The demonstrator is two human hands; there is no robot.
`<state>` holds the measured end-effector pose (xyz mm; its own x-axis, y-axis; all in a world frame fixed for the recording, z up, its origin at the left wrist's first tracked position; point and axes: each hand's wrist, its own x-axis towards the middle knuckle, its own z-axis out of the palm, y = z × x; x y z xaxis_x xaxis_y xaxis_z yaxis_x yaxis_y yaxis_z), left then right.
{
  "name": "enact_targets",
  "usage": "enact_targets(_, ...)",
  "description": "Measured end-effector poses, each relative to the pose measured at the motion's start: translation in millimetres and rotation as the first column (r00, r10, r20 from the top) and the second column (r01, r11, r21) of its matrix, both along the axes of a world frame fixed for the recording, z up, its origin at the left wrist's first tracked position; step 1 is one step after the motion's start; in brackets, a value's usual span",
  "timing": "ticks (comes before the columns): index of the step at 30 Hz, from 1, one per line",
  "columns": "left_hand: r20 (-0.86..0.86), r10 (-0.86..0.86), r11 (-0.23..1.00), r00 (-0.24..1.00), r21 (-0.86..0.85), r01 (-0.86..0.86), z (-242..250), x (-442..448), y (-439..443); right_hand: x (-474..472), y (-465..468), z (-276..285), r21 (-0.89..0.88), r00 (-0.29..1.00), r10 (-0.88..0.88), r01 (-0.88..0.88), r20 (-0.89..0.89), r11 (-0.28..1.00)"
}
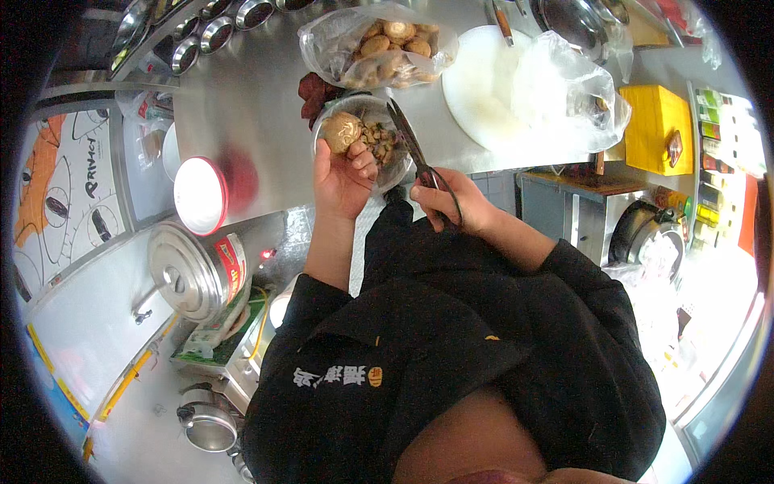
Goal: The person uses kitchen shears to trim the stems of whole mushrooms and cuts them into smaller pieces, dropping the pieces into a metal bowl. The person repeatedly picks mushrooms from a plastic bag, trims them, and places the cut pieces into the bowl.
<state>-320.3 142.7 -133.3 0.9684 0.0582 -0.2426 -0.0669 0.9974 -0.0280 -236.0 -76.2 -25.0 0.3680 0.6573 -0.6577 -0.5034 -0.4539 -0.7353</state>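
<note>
My left hand holds a brown mushroom cap between thumb and fingers, above a clear round bowl. Small brown pieces, apparently mushroom stems, lie in the bowl. In my right hand is a pair of black-handled scissors; the blades point up and away over the bowl's right side, slightly apart at the tips. Behind the bowl rests a clear plastic bag with several mushrooms in it. Part of the bowl is hidden by my left hand.
Right of the bowl lies a round white cutting board, bearing a plastic bag and a wooden-handled knife. Dark red items sit behind the bowl. A red-rimmed white bowl stands at the left counter edge; several metal bowls stand farther back.
</note>
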Motion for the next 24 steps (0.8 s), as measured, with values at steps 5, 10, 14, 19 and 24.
enact_targets(5,-0.153,-0.021,0.997,0.988,0.068,0.031,-9.4,-2.5,0.5,-1.4,14.4,-19.7,-0.052,0.969,-0.057,0.072,0.24,0.996)
enact_targets(10,-0.189,-0.037,0.989,0.981,0.131,0.062,-6.5,-5.2,-7.0,9.1,50.5,-40.3,-0.066,0.713,-0.025,0.1,0.7,0.993)
enact_targets(14,-0.274,-0.002,0.983,0.962,0.175,0.052,8.8,-5.2,-23.2,14.0,72.3,-48.9,-0.038,0.629,-0.054,0.132,0.775,0.991)
enact_targets(19,-0.335,-0.042,0.978,0.941,0.18,0.108,20.2,-9.8,-25.3,13.7,78.5,-51.2,0.015,0.658,-0.085,0.11,0.748,0.994)
enact_targets(24,-0.387,-0.058,0.979,0.92,0.159,0.128,16.1,-17.0,-20.0,11.7,81.1,-50.6,0.001,0.667,-0.076,0.112,0.741,0.994)
